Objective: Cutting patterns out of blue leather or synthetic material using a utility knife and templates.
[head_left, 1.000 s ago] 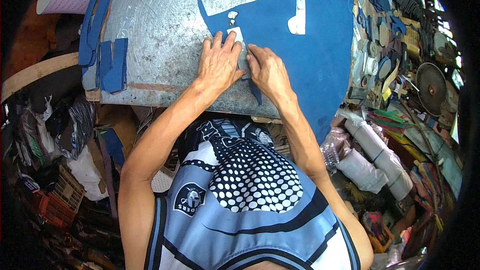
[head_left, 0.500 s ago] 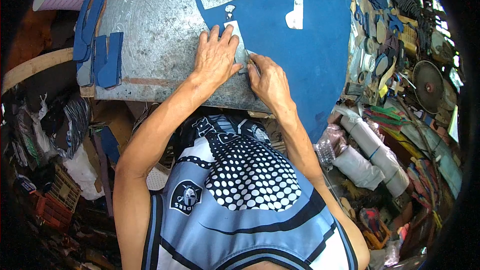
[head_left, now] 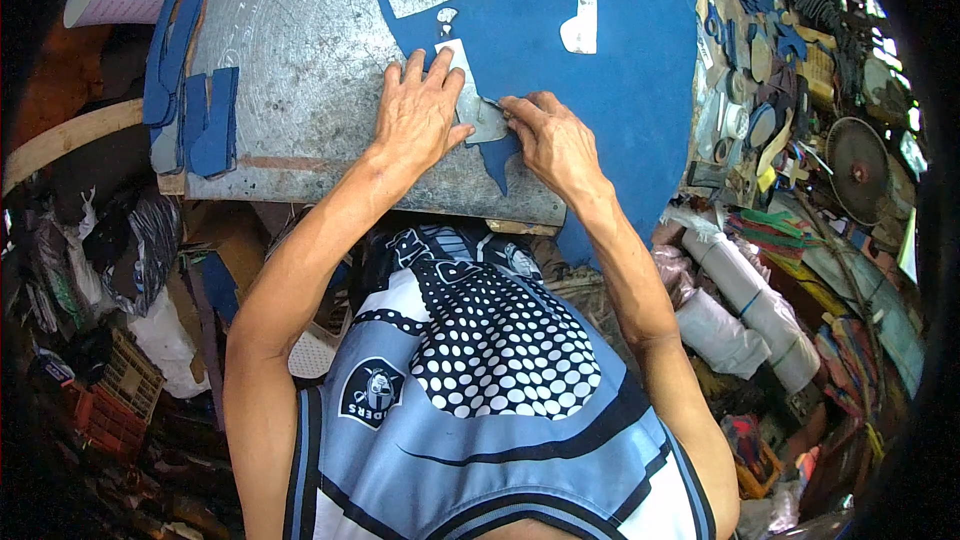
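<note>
My left hand (head_left: 415,112) lies flat with spread fingers, pressing on a pale, flat template (head_left: 486,122) that rests on a blue sheet of material (head_left: 640,70). My right hand (head_left: 556,142) is closed in a pinch around a thin, dark cutting blade (head_left: 491,102). Its tip sits at the template's right edge; most of the tool is hidden by my fingers. Below the template, a pointed flap of the blue sheet hangs toward me on the metal-topped table (head_left: 300,70). Farther right, a long curved white template (head_left: 586,0) lies on the sheet.
Cut blue strips (head_left: 212,125) lie at the table's left edge. On the right are tools and rolls of tape (head_left: 735,120), a fan (head_left: 857,175) and plastic-wrapped rolls (head_left: 745,280). The blue sheet drapes over the table's front edge.
My right hand has moved right and slightly away from my left hand, with the blade still in it. The blue sheet and templates have shifted slightly left, and more of the pale template shows.
</note>
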### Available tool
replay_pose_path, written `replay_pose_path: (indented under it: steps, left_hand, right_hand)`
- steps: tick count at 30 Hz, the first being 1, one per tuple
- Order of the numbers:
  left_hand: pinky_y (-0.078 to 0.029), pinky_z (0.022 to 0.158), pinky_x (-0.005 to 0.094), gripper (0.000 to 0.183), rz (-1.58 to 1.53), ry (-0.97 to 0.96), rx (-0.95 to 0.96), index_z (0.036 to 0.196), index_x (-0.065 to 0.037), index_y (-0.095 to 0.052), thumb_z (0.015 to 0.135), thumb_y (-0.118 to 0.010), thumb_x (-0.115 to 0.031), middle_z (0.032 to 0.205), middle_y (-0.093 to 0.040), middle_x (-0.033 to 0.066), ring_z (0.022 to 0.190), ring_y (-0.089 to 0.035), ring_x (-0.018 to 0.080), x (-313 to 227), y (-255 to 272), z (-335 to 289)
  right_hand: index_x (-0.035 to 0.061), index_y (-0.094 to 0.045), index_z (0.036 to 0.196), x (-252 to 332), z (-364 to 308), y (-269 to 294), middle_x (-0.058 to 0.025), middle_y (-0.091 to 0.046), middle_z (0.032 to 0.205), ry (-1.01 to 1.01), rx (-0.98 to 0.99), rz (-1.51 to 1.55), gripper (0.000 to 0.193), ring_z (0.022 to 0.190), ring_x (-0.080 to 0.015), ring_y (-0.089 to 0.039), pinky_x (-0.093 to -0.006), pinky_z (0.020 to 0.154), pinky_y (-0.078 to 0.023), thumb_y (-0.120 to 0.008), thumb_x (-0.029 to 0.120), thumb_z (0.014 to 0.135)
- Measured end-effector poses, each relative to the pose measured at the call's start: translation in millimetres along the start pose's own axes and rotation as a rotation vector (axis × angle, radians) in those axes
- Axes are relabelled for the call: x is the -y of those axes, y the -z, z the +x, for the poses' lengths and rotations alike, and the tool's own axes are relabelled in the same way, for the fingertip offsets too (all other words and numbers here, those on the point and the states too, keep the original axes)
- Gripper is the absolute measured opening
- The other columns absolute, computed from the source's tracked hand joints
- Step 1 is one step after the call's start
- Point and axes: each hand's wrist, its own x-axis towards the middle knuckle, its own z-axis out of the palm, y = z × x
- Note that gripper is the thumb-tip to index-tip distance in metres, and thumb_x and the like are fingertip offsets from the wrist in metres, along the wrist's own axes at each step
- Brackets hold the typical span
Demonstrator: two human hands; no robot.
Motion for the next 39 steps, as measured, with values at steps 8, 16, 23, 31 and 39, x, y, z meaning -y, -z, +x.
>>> replay_pose_path:
  steps: [8, 16, 23, 31, 39]
  left_hand:
    - [-0.034, 0.107, 0.0571, 0.072, 0.007, 0.011, 0.02, 0.129, -0.004, -0.058, 0.072, -0.084, -0.041, 0.147, -0.045, 0.0169, 0.134, -0.042, 0.0405, 0, -1, 1]
    - [-0.036, 0.104, 0.0566, 0.072, 0.032, 0.0, -0.004, 0.128, -0.005, -0.059, 0.071, -0.084, -0.041, 0.147, -0.045, 0.016, 0.132, -0.043, 0.0394, 1, -5, 1]
    - [-0.036, 0.104, 0.0559, 0.072, 0.035, -0.004, 0.0, 0.127, -0.004, -0.059, 0.071, -0.084, -0.041, 0.145, -0.046, 0.0164, 0.131, -0.044, 0.0398, 1, -6, 3]
    - [-0.036, 0.102, 0.0544, 0.073, 0.048, -0.017, -0.016, 0.127, -0.004, -0.06, 0.07, -0.085, -0.042, 0.144, -0.047, 0.0178, 0.129, -0.045, 0.0406, 0, -5, 3]
    - [-0.04, 0.095, 0.051, 0.067, 0.112, -0.028, -0.013, 0.112, 0.001, -0.062, 0.069, -0.083, -0.046, 0.129, -0.052, 0.0205, 0.115, -0.051, 0.0406, -14, -1, 12]
  right_hand:
    - [0.0107, -0.069, 0.115, -14, -6, 1, -0.0094, -0.069, 0.115, 0.047, -0.031, 0.033, 0.025, 0.099, -0.0333, -0.068, -0.0434, 0.085, -0.055, -0.061, 0.012, 0.091]
    - [0.0084, -0.068, 0.114, -23, -14, 3, -0.0105, -0.066, 0.127, 0.024, 0.004, 0.052, 0.025, 0.109, -0.0321, -0.066, -0.0416, 0.092, -0.054, -0.06, 0.012, 0.091]
    - [0.004, -0.067, 0.114, -25, -18, 4, -0.012, -0.061, 0.134, -0.017, 0.057, 0.106, 0.025, 0.115, -0.0328, -0.063, -0.0427, 0.096, -0.052, -0.06, 0.013, 0.091]
    - [0.0006, -0.066, 0.115, -24, -27, -5, -0.02, -0.055, 0.139, -0.053, 0.053, 0.189, 0.027, 0.118, -0.0384, -0.06, -0.0442, 0.099, -0.05, -0.06, 0.013, 0.091]
    - [0.0004, -0.064, 0.115, -2, -43, -23, -0.027, -0.057, 0.131, -0.099, -0.152, 0.174, 0.027, 0.105, -0.0465, -0.063, -0.0487, 0.089, -0.054, -0.059, 0.014, 0.093]
